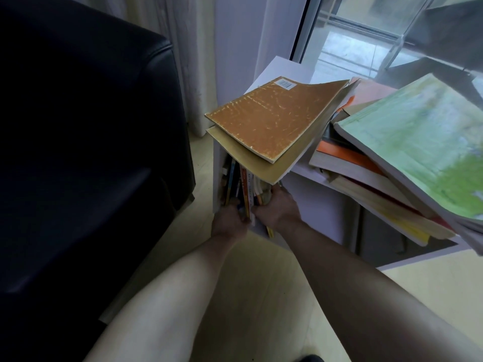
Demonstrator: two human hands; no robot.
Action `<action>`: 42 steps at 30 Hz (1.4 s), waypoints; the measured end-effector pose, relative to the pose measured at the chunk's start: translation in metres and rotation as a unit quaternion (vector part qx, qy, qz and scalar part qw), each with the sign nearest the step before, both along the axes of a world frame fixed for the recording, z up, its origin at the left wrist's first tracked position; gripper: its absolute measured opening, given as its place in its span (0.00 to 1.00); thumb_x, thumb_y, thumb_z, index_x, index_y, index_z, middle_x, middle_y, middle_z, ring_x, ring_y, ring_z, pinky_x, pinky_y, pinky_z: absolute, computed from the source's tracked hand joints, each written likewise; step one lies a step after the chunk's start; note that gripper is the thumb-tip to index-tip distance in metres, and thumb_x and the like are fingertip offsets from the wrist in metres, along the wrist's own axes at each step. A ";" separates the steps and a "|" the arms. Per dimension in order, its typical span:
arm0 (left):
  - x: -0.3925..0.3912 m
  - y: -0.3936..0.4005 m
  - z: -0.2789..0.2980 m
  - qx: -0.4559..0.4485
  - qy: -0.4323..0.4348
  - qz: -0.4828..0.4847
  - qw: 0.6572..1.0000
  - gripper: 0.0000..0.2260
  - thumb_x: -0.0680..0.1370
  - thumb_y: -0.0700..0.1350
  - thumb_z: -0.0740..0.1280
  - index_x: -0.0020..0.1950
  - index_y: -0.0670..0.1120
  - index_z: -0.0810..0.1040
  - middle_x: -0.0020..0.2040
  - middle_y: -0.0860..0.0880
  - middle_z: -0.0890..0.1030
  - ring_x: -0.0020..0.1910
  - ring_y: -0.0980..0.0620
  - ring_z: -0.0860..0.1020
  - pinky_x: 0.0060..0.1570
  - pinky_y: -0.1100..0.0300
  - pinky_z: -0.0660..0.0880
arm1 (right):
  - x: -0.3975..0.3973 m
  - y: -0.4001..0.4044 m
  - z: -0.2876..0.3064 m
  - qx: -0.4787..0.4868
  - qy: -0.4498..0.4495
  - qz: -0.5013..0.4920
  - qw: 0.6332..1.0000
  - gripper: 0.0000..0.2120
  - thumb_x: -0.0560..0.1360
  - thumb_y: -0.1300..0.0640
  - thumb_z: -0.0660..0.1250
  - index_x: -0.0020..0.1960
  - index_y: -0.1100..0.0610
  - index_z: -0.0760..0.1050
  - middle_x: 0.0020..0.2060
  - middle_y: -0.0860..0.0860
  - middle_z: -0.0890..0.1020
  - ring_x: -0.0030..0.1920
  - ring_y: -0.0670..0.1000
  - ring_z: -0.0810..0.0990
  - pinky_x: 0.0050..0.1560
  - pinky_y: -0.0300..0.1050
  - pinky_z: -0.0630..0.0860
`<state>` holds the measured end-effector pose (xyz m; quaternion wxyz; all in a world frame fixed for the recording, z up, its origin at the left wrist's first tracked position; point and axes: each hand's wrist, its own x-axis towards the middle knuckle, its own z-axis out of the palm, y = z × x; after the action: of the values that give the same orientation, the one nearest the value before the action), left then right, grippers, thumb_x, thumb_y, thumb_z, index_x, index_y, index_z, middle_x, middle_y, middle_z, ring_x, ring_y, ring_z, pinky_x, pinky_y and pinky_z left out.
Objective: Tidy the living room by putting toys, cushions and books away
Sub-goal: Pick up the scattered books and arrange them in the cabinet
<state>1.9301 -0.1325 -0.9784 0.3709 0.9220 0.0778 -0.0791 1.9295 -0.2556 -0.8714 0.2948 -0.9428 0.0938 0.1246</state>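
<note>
Right hand (277, 209): curled on the right flank of the upright books, at 6 o'clock of the shelf opening.
Left hand (230, 220): on their left flank, fingers hidden behind the covers; grip cannot be told.
Sofa (78, 139): dark, at 9 o'clock.
Shelf unit (308, 173): white, low, beside the window (366, 35).
Heaped books (392, 158): slanted on the shelf top at 3 o'clock, green cover uppermost.
Orange book (271, 118): overhangs the top's edge, above both hands.
Upright books (244, 189): standing in the lower compartment, between the hands, long axes vertical, spines outward; judged mid-insertion, both hands equally near.
</note>
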 end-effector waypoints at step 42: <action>0.013 0.027 0.037 0.032 -0.046 -0.004 0.998 0.04 0.79 0.46 0.67 0.45 0.50 0.79 0.49 0.50 0.86 0.45 0.51 0.82 0.38 0.63 0.74 | 0.007 0.001 -0.009 -0.066 0.024 -0.029 0.997 0.10 0.78 0.58 0.67 0.56 0.62 0.78 0.53 0.61 0.82 0.55 0.60 0.81 0.43 0.43 0.69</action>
<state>1.9429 -0.1053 -0.9411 0.3437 0.9365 0.0593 -0.0353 1.9360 -0.2541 -0.8808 0.2328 -0.9538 0.1361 0.1324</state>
